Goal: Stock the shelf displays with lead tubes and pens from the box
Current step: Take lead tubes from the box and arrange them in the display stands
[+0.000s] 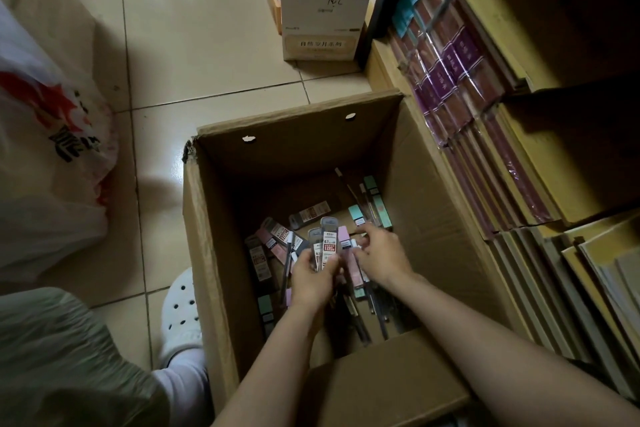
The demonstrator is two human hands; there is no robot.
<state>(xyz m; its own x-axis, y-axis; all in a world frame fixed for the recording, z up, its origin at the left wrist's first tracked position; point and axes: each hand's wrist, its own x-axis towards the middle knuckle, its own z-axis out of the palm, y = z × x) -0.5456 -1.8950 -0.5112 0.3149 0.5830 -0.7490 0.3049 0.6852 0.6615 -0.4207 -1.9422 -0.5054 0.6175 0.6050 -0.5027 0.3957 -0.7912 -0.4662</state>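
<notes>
An open cardboard box (pixel 214 253) stands on the tiled floor, with loose lead tubes (pixel 273 239) and pens (pixel 375 315) scattered over its bottom. Both my hands are down inside it. My left hand (pixel 311 279) grips a small bunch of upright lead tubes (pixel 327 246), grey and pink, with red-and-white labels. My right hand (pixel 379 255) is just to the right, its fingers curled and pinching at the pink tube at the edge of that bunch. More mint-green tubes (pixel 372 196) lie at the box's far right corner.
Shelves (pixel 540 163) packed with notebooks and wrapped purple packs run along the right. A white carton (pixel 320 15) stands on the floor beyond the box. A plastic bag (pixel 48 149) lies at the left. My white shoe (pixel 181 312) is by the box's left wall.
</notes>
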